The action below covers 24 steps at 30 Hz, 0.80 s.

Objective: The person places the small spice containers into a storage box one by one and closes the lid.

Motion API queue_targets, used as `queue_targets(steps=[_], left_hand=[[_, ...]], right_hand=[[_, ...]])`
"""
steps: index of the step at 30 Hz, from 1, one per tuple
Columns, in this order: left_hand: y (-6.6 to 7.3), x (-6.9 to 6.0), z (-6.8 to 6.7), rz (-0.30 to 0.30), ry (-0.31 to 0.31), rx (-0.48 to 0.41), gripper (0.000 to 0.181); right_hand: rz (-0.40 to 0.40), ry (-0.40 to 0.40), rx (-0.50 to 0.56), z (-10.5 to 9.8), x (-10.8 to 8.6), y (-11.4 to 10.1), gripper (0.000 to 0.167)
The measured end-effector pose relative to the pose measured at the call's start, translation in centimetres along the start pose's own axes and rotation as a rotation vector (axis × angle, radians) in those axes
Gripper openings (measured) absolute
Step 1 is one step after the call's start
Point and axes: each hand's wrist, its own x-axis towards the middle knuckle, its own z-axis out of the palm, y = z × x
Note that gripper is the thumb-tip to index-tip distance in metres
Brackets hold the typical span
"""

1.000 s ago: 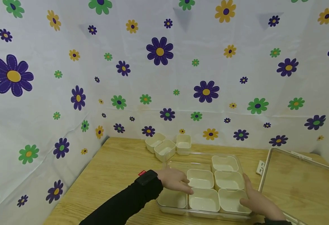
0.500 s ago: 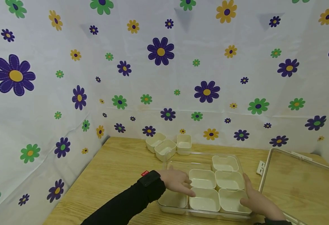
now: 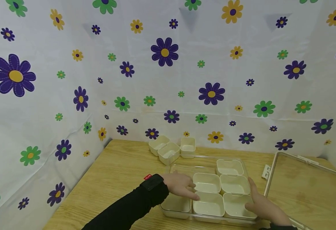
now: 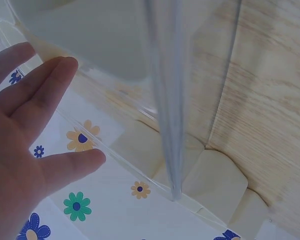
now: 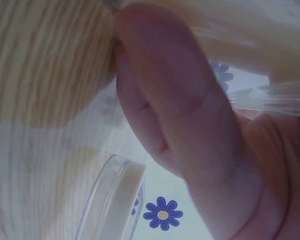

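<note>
A clear plastic box [image 3: 208, 219] stands on the table with several cream cups inside. Among them are a front middle cup [image 3: 209, 206], a front right cup [image 3: 237, 207] and one behind in the middle [image 3: 206, 183]. My left hand [image 3: 180, 185] reaches over the box's left part, fingers extended, the index fingertip at the front middle cup's rim. In the left wrist view its fingers [image 4: 60, 85] are spread and grasp nothing. My right hand [image 3: 264, 206] holds the box's right wall, thumb inside and fingers outside. A pale cup shape at front left is partly hidden.
Three cream cups [image 3: 169, 152] sit behind the box at the back left. To the right lies a clear lid [image 3: 309, 191] with a pale frame and a white clip [image 3: 266, 171] at its edge. A flowered curtain [image 3: 185, 80] closes the back.
My left hand has shifted slightly right, and the middle cups have slid a little right with it. Over the last half second hardly anything moves; the right hand keeps its hold.
</note>
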Motion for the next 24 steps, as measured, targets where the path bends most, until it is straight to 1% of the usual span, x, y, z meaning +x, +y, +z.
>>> queue_targets(steps=[3,6,10,14,16,18,19,22,24], left_hand=[[-0.1,-0.1,-0.3,-0.011,-0.008,-0.019,0.063],[-0.4,-0.2,-0.6,-0.015,0.001,-0.054,0.065],[-1.0,-0.3,-1.0,0.002,0.036,-0.075,0.064],[-1.9,-0.6,-1.5,-0.019,0.074,-0.077,0.059],[-2.6,-0.8,-1.7,-0.048,0.093,-0.073,0.056],[-3.4,-1.0,-1.9,-0.052,0.124,-0.064,0.051],[-3.9,-1.1,-2.1,-0.047,0.149,-0.055,0.047],[-5.7,-1.4,-2.3,-0.049,0.243,-0.001,0.042],[-6.8,-1.7,-2.4,-0.063,0.308,0.019,0.04]], right_hand=[[0.0,-0.005,0.006,0.1,0.0,0.0,0.088],[0.006,0.002,0.003,0.1,0.0,0.0,0.089],[0.006,0.008,-0.011,0.1,0.0,0.0,0.088],[0.004,0.006,-0.01,0.0,0.1,0.0,0.087],[0.006,0.003,-0.005,0.0,0.1,0.0,0.088],[0.01,0.0,0.001,0.0,0.1,0.0,0.088],[0.012,-0.001,0.001,-0.1,0.1,-0.1,0.088],[0.025,-0.002,0.008,-0.1,0.1,-0.1,0.089],[0.034,-0.001,0.011,0.0,0.1,-0.1,0.089]])
